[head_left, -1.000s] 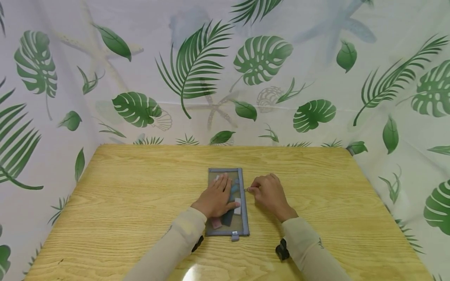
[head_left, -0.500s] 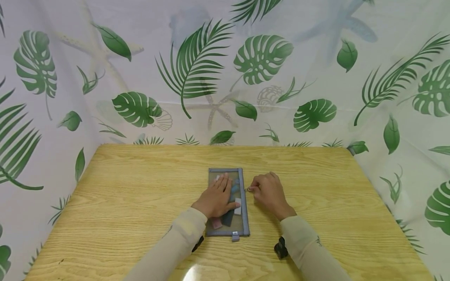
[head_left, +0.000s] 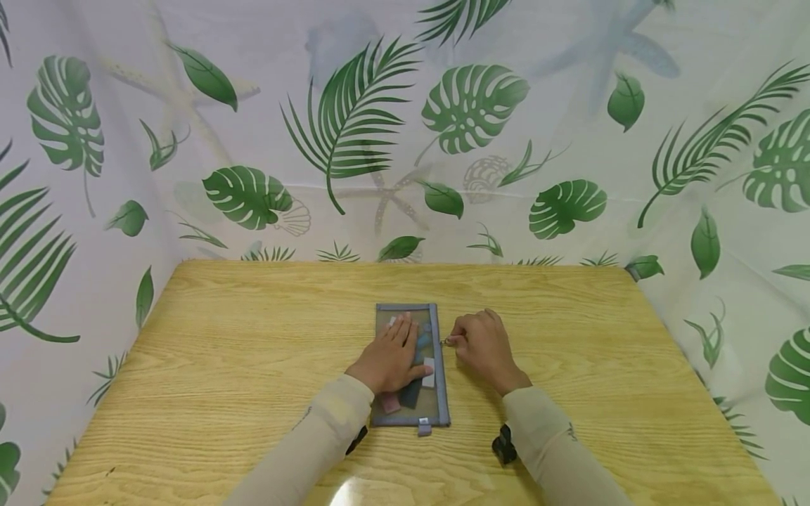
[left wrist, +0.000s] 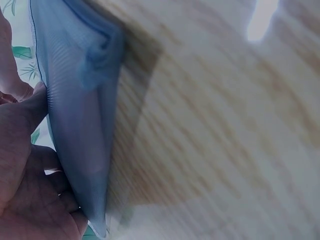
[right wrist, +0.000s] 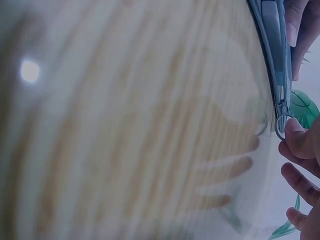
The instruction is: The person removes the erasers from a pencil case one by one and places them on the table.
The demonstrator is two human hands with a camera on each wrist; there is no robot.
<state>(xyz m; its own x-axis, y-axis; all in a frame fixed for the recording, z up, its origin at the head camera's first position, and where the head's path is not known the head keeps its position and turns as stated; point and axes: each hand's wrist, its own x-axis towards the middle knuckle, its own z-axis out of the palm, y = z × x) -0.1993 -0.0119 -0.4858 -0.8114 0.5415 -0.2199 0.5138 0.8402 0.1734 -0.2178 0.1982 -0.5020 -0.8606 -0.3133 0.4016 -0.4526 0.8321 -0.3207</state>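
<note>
A grey-edged mesh zipper pouch (head_left: pixel 408 414) lies on the table, longer from front to back than across. Through its mesh show a white piece (head_left: pixel 428 372), a dark piece (head_left: pixel 410 393), a pink piece (head_left: pixel 390 402) and something blue. My left hand (head_left: pixel 387 355) rests on the pouch with its fingers straight, covering part of what is inside. At the pouch's right edge, my right hand (head_left: pixel 486 351) pinches the ring (right wrist: pixel 280 127) of the zipper pull between thumb and forefinger. In the left wrist view, the mesh pouch (left wrist: pixel 75 110) appears side-on beside the left hand (left wrist: pixel 35 170).
The wood-grain table (head_left: pixel 253 337) extends on every side of the pouch. Behind it and at both sides hangs a white leaf-print cloth (head_left: pixel 380 140). A fabric tab (head_left: pixel 425 426) sticks out from the pouch's near edge.
My right wrist has shifted very slightly to the left, its fingers still on the zipper ring. The left hand and the pouch look the same.
</note>
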